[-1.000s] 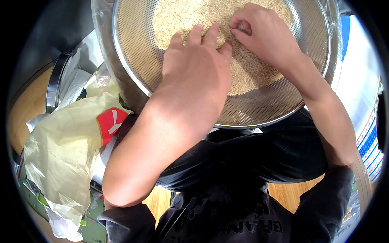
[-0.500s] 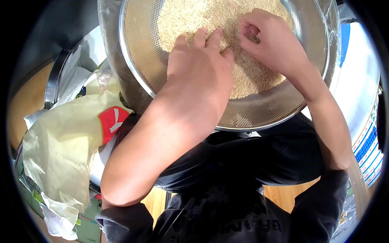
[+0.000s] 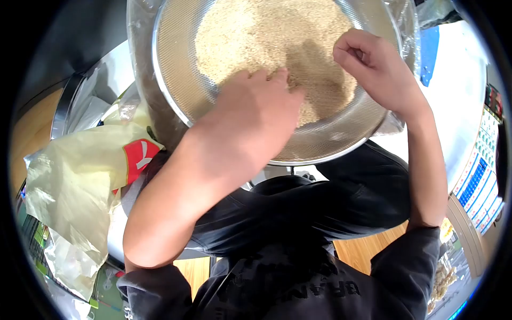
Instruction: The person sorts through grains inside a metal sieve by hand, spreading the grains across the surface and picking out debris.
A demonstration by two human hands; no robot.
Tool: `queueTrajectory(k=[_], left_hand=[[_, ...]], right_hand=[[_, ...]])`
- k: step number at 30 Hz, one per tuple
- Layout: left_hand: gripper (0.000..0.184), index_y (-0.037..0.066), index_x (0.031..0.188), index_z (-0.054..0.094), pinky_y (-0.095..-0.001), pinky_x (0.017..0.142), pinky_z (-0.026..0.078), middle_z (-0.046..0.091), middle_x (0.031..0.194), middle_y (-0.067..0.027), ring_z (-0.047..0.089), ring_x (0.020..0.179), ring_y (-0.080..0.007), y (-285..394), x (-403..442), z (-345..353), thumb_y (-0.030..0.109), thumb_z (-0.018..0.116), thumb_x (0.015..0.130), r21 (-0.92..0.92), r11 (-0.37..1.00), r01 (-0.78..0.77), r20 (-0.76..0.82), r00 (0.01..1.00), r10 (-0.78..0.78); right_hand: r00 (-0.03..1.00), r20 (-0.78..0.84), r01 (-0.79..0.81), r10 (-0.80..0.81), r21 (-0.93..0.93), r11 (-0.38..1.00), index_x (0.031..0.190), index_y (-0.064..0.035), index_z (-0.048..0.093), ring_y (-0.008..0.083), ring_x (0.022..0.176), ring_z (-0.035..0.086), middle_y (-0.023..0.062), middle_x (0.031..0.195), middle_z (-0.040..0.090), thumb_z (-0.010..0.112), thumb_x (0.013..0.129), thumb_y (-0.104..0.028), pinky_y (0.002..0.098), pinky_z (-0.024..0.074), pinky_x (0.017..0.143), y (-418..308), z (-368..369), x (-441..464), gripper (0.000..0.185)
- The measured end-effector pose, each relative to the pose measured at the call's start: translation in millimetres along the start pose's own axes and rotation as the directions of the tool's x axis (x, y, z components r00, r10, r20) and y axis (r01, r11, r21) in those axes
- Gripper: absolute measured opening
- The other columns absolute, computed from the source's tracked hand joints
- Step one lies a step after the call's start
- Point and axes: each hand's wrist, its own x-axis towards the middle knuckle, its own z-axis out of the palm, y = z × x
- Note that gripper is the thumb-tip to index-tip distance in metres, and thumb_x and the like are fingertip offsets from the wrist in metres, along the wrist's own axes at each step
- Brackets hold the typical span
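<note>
A round metal sieve (image 3: 330,148) with a perforated wall holds a broad heap of pale tan grains (image 3: 229,40). My left hand (image 3: 256,98) lies palm down on the near side of the heap, its fingers spread and their tips on the grains. Over the sieve's right side, my right hand (image 3: 373,66) is raised with thumb and forefinger pinched together and the other fingers curled. What the pinch holds, if anything, is too small to make out. Clear plastic (image 3: 146,80) surrounds the sieve's outside.
A pale yellow bag (image 3: 74,176) with a red patch hangs at the left, beside a metal-rimmed round container (image 3: 65,106). At the right are a white surface (image 3: 453,96), a blue piece (image 3: 429,50) and a blue-and-white printed sheet (image 3: 474,184). My dark-clothed legs (image 3: 304,205) are below the sieve.
My right hand has moved right and toward me, off the grains to the sieve's right side, still pinched. My left hand has slid slightly nearer to me. The camera view has shifted a little.
</note>
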Motion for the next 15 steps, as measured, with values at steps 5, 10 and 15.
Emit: queueTrajectory(k=[5,10,15], left_hand=[[0.048,0.005,0.139,0.066,-0.0469,0.111,0.048,0.065,0.142,-0.0225,0.063,0.131,-0.0368,-5,3,5,0.023,0.074,0.096,-0.182,0.983,0.025,-0.148,0.988,-0.052],[0.046,0.007,0.144,0.063,-0.0505,0.116,0.044,0.057,0.153,-0.0213,0.057,0.138,-0.0403,-3,7,-5,0.02,0.069,0.1,-0.046,0.993,0.111,-0.144,0.983,-0.116],[0.045,0.009,0.148,0.061,-0.0512,0.124,0.037,0.05,0.161,-0.02,0.049,0.148,-0.0383,4,11,-13,0.018,0.062,0.104,-0.009,0.977,0.213,-0.044,0.976,-0.213]], right_hand=[[0.985,0.044,-0.171,0.167,0.134,0.976,0.106,-0.0024,0.078,0.0046,0.062,0.044,-0.0044,0.067,0.053,0.061,0.108,-0.023,0.0274,0.0369,0.059,25,-42,-39,0.026],[0.876,-0.03,-0.409,0.481,0.485,0.773,0.102,-0.0027,0.076,0.0046,0.065,0.045,-0.006,0.07,0.051,0.06,0.107,-0.021,0.0238,0.0367,0.06,50,-67,-78,0.025],[0.731,-0.125,-0.536,0.671,0.503,0.678,0.098,-0.0056,0.076,0.0068,0.067,0.047,-0.0052,0.072,0.05,0.058,0.106,-0.025,0.0258,0.0385,0.061,74,-73,-87,0.027]])
